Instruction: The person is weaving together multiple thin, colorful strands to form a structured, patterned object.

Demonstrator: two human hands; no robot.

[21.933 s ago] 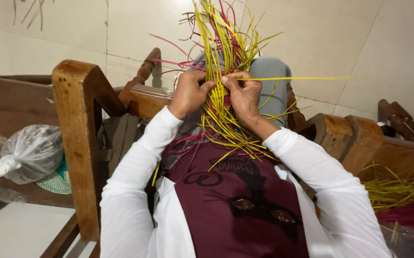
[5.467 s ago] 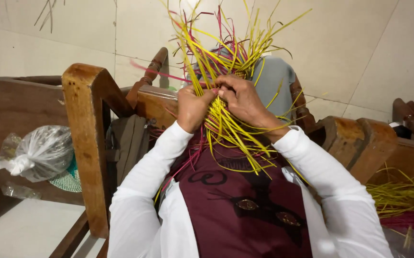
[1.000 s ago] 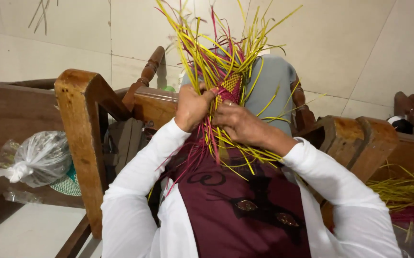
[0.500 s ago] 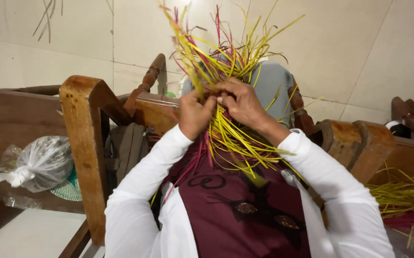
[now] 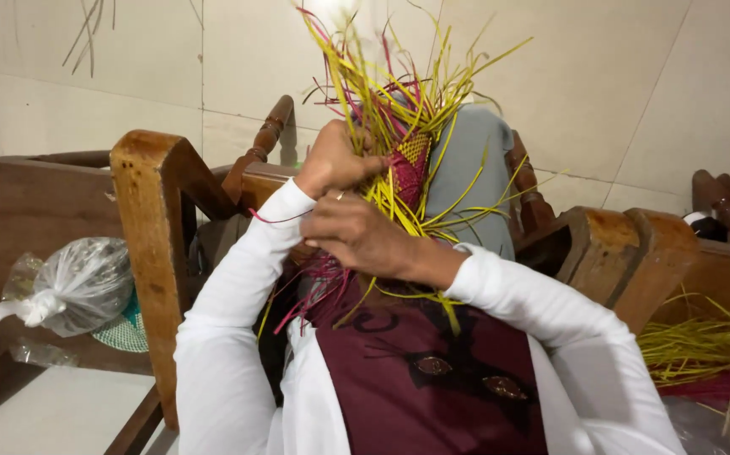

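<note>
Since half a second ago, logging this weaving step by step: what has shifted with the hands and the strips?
The right hand has dropped and swung across, now lying under the left hand instead of level with it. The left hand stays clamped on the yellow and pink strips by the woven patch. The wooden chair frame and tied plastic bag sit unchanged.

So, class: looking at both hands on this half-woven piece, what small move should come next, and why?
Probably the right hand draws one loose yellow strip across the woven patch, since the left hand grips the bundle and many strip ends stick out unwoven.
</note>
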